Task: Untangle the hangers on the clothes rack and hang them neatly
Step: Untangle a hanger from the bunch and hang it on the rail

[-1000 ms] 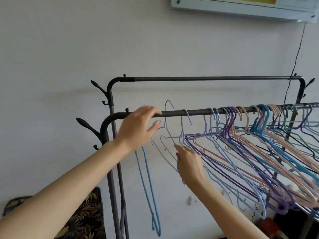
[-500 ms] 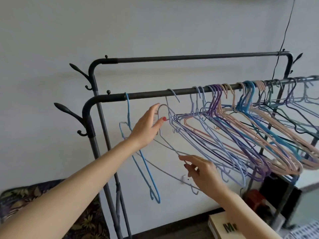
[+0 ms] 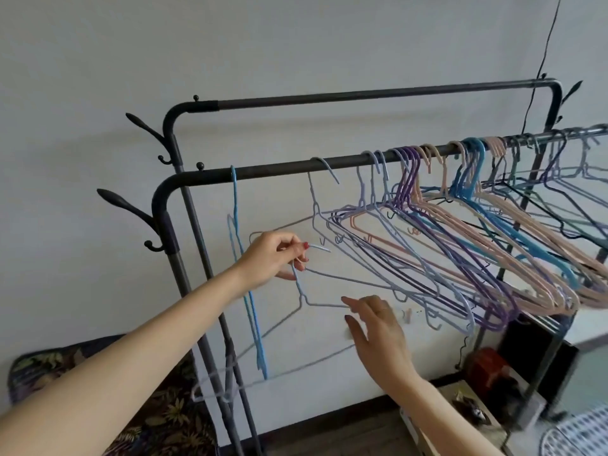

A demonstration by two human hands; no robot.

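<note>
A dark metal clothes rack has a front rail (image 3: 283, 167) and a higher back rail (image 3: 362, 95). My left hand (image 3: 274, 255) grips the hook and neck of a pale lavender wire hanger (image 3: 289, 324), which is off the rail and tilted down to the left. My right hand (image 3: 378, 327) is spread beside that hanger's shoulder wire, fingertips at it. One blue hanger (image 3: 250, 304) hangs alone at the rail's left end. A tangled bunch of lavender, purple, pink and blue hangers (image 3: 460, 245) slants from the rail's middle to the right.
Coat hooks (image 3: 131, 205) stick out at the rack's left post. A floral cushion (image 3: 158, 419) lies low on the left. Boxes and a red object (image 3: 487, 366) sit on the floor at the right. A black cable (image 3: 539, 60) runs down the wall.
My left hand has dropped from the rail's height, bringing the lavender hanger's hook down and away from the bunch. My right hand has loosened its pinch and spread. The view shifted right and down.
</note>
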